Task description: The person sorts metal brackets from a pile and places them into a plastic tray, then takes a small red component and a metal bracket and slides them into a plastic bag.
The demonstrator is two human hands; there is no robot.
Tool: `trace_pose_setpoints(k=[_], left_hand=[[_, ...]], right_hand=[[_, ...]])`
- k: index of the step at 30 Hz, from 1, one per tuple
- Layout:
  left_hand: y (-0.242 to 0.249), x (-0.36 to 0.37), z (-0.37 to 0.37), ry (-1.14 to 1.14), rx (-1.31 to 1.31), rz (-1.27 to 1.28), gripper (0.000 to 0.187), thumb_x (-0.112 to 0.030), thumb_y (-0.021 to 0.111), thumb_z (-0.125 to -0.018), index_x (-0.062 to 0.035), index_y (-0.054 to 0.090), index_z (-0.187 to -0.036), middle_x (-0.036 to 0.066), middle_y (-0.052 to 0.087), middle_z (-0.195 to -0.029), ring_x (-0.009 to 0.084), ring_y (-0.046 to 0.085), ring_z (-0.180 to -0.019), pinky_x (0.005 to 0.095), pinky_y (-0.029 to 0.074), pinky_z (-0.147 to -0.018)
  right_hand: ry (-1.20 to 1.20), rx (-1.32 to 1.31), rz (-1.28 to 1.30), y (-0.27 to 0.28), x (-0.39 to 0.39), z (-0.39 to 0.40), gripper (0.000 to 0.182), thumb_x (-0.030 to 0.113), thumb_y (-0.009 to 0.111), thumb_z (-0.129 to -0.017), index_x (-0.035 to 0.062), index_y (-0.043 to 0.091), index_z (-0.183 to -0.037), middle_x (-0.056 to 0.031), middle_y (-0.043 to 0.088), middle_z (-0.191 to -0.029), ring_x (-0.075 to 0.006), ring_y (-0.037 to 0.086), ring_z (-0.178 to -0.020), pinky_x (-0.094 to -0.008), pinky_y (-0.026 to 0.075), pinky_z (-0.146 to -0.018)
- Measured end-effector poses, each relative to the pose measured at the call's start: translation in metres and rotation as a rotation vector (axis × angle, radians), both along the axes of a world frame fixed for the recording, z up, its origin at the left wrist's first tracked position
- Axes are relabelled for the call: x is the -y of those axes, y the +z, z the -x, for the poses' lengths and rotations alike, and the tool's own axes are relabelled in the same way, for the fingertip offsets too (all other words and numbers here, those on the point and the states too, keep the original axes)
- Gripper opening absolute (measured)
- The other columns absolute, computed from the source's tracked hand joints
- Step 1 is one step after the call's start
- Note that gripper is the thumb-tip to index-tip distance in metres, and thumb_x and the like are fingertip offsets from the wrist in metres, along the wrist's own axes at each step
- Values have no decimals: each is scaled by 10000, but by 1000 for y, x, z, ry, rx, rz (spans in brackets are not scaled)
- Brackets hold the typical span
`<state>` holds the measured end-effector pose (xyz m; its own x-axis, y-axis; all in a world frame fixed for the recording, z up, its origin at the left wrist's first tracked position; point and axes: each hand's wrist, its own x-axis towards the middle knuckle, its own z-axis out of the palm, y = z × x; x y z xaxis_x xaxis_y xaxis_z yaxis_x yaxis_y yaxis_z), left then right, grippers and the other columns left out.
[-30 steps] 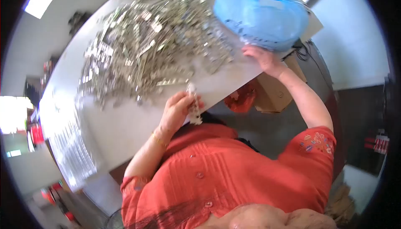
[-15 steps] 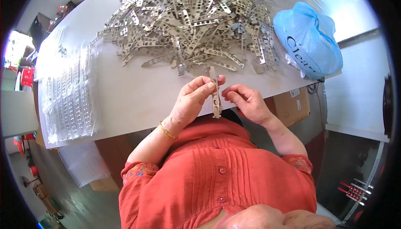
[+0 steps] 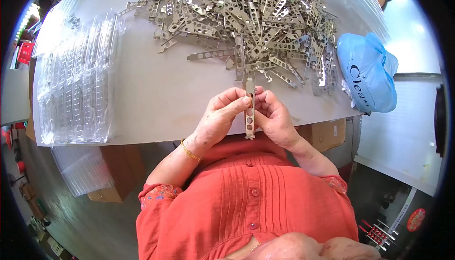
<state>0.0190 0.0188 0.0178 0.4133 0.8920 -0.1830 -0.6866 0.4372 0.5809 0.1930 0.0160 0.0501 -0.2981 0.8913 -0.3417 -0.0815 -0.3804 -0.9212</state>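
Note:
My left hand (image 3: 222,114) pinches a narrow metal bracket (image 3: 250,113) with a row of round holes, thumb in front and fingers behind. The bracket stands roughly upright before my body, its notched end pointing down towards the red shirt. My right hand (image 3: 275,120) is closed at the bracket's right side, with curled fingers and the thumb against its edge. Part of these fingers is hidden behind the bracket. Beyond my hands lies a big heap of similar metal brackets (image 3: 237,18) on the white table (image 3: 147,89).
Clear plastic trays (image 3: 78,89) are stacked at the table's left. A blue plastic bag (image 3: 367,72) sits at the right edge, with clear plastic sheets (image 3: 360,4) behind it. Cardboard boxes (image 3: 327,134) stand below the table, and more clear trays (image 3: 83,170) lie at lower left.
My right hand has come in from beside the bracket to touch it. The bracket has turned so its holed face shows more fully. The view has shifted, with the heap appearing farther right.

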Motion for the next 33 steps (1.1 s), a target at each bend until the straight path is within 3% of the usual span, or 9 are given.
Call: trace_pose_setpoints(k=[4, 6, 9, 12, 31, 33], left_hand=[[-1, 1, 9, 2, -13, 18, 91, -127, 602, -997, -62, 644, -1043, 134, 656, -1236, 178, 619, -1094, 338, 481, -973], [3, 1, 13, 22, -149, 81, 99, -129, 596, -1001, -51, 647, -1037, 109, 695, -1092, 176, 654, -995, 329, 519, -893], [4, -1, 17, -16, -75, 181, 121, -137, 589, -1006, -39, 652, -1035, 75, 696, -954, 178, 675, -903, 324, 545, -814], [-3, -1, 14, -26, -69, 221, 145, -149, 586, -1008, -26, 657, -1040, 64, 687, -919, 176, 677, -854, 330, 556, -777], [-8, 0, 10, -83, -60, 247, 137, -146, 606, -998, -29, 669, -1031, 59, 703, -918, 149, 676, -832, 327, 568, -780], [-9, 0, 11, -83, -70, 234, 133, -144, 607, -998, -30, 669, -1029, 61, 706, -928, 148, 676, -833, 326, 567, -778]], right_hand=[[42, 85, 14, 1, -5, -9, 167, 62, 621, -978, 54, 514, -1106, 0, 621, -888, -45, 591, -713, -205, 521, -591], [-18, 152, -11, 12, -6, -10, 146, 75, 628, -969, 54, 510, -1054, -15, 611, -851, -39, 554, -620, -198, 491, -517], [-11, 129, 0, 22, -3, -11, 149, 79, 631, -967, 47, 510, -1049, -8, 600, -831, -32, 548, -607, -191, 484, -514], [24, 157, -12, 26, 2, -7, 137, 66, 623, -967, 42, 509, -1038, -2, 589, -811, -24, 534, -588, -185, 476, -512], [39, 162, 52, 21, 5, -8, 121, 43, 608, -963, 47, 496, -1005, 5, 577, -769, -32, 547, -568, -192, 460, -496], [53, 153, 55, 20, 5, -9, 130, 49, 620, -965, 43, 510, -1034, -15, 604, -822, -19, 535, -577, -172, 472, -509]])
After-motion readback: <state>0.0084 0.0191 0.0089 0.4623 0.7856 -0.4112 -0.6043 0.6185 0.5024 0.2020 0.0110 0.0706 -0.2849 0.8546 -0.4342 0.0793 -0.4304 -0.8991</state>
